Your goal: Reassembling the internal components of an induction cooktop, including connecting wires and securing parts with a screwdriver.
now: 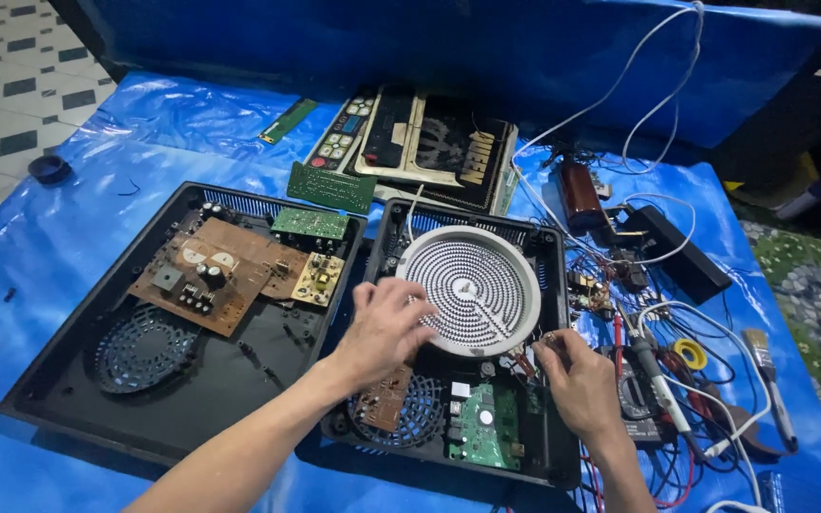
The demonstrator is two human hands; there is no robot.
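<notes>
While I look down at the blue sheet (68, 237), I see two open cooker bases side by side, both without their top plates so the inside parts can be reached. My left hand (382, 328) rests with spread, relaxed fingers on the near-left edge of the round coil (472, 288), which sits in the right base (544, 446); the hand is open and grips nothing, it seems only to steady the coil. My right hand (577, 380) is at the near-right rim of the coil, with fingertips pinched together around something small. I cannot tell what it is, maybe a wire end or a screw. Below the coil lie a green board (486, 427) and a fan grille (420, 418), partly covered by a small brown board.

In the left base (59, 399) there is a large brown board (206, 271) lying loose and tilted over its own fan grille. Behind both bases the removed top panels (420, 142) are stacked out of the way. At my right, near the hand, many wires, a meter (634, 399), yellow tape (689, 353) and a brush (767, 366) lie within easy reach.
</notes>
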